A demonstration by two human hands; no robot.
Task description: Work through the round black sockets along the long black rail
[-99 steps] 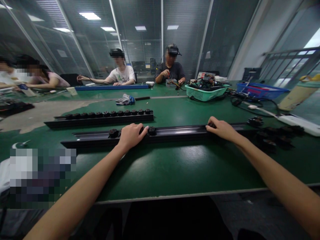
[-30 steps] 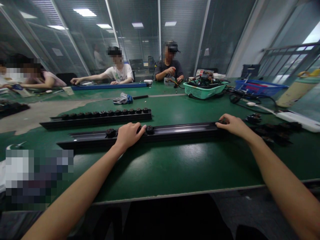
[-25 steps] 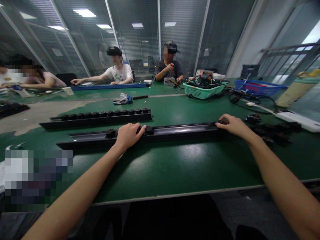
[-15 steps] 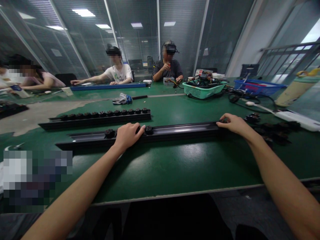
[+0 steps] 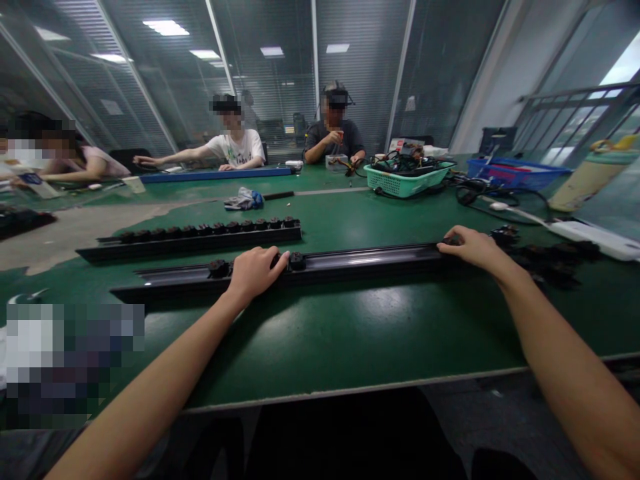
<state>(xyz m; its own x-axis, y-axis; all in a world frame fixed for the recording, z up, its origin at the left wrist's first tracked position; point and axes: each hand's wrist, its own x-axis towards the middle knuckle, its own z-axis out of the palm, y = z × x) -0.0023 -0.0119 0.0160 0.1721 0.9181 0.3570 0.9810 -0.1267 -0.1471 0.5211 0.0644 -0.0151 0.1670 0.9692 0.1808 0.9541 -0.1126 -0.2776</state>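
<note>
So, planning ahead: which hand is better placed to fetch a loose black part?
Probably the right hand, though gripping a dark piece: the loose parts lie nearby, far from the left hand.

1. Head cam, sole view: worn on wearer's head, facing fwd & down across green table [image 5: 350,353].
2. L hand [image 5: 255,270] & R hand [image 5: 470,247] abt mid-ht in frame, fairly nr cam; forearms [image 5: 165,373] enter via bottom corners.
3. Table's nr edge [image 5: 320,392] runs thru lower frame.
4. Co-workers [image 5: 243,148] & glass wall [image 5: 360,67] up top, well back.
5. V. wide angle: wall uprights [image 5: 315,60] splay outward twd top.
</note>
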